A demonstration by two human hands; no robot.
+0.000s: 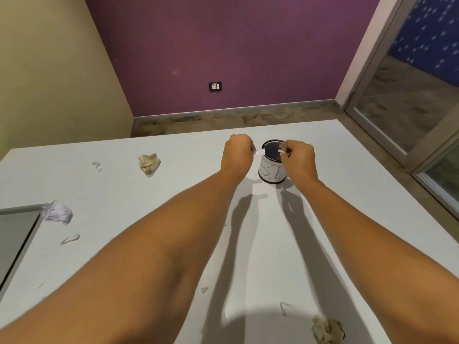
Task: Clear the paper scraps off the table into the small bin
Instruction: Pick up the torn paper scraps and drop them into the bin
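A small black mesh bin (271, 167) with a white paper label stands on the white table (173, 184), far centre. My left hand (237, 152) hovers just left of its rim, pinching a small white paper scrap (259, 152). My right hand (299, 157) is over the bin's right side, pinching another white scrap (282, 151) above the opening. On the table lie a cream crumpled ball (149, 163), a lilac crumpled ball (57, 212), a tan crumpled ball (327, 330) and several small white scraps, such as the torn white scrap (70, 239).
A grey panel (15, 234) cuts into the table's left edge. Beyond the far edge are bare floor and a purple wall with a socket (215, 86). Glass doors (407, 95) stand at the right.
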